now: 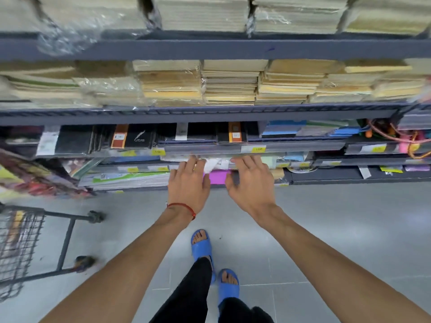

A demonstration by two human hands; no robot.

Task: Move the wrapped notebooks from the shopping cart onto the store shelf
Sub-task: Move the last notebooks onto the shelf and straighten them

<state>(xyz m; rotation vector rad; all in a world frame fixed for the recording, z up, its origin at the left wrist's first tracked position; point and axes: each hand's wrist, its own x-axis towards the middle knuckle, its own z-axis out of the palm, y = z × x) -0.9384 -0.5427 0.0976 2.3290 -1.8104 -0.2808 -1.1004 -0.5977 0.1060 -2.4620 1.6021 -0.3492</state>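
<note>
The shopping cart (21,248) was seen far left, the left hand (189,183) laid with near-straight fingers on the wrapped notebooks (215,169) — lodged low in the store shelf (326,177), between both hands — and the right hand (249,183) spread likewise, nothing gripped.

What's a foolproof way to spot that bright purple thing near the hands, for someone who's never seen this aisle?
Start at the tall grey shelving stacked with tan paper bundles, then drop low, to where the left hand and right hand reach in. The magenta pack shows between them, the only vivid block among pale, clear-wrapped neighbours.
</note>
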